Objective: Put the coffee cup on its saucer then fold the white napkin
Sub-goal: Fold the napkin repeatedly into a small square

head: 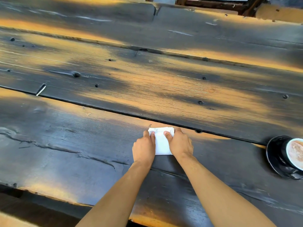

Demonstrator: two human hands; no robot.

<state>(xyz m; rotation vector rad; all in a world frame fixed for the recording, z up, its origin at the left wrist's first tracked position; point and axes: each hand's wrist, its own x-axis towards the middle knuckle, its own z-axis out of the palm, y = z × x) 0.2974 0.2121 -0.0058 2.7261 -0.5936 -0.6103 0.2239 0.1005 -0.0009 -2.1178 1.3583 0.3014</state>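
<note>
A white napkin (161,143), folded into a small rectangle, lies on the dark wooden table (114,89) near the middle front. My left hand (144,149) grips its left edge with the thumb on top. My right hand (179,142) grips its right edge, thumb on top as well. At the right border a coffee cup (295,153) with milky coffee stands on a black saucer (273,158); both are partly cut off by the frame.
The table is made of rough, dark planks with gaps and knots. A thin white sliver (41,90) sticks in a gap at the left. A dark wooden chair (213,4) stands beyond the far edge. The near table edge runs along the lower left.
</note>
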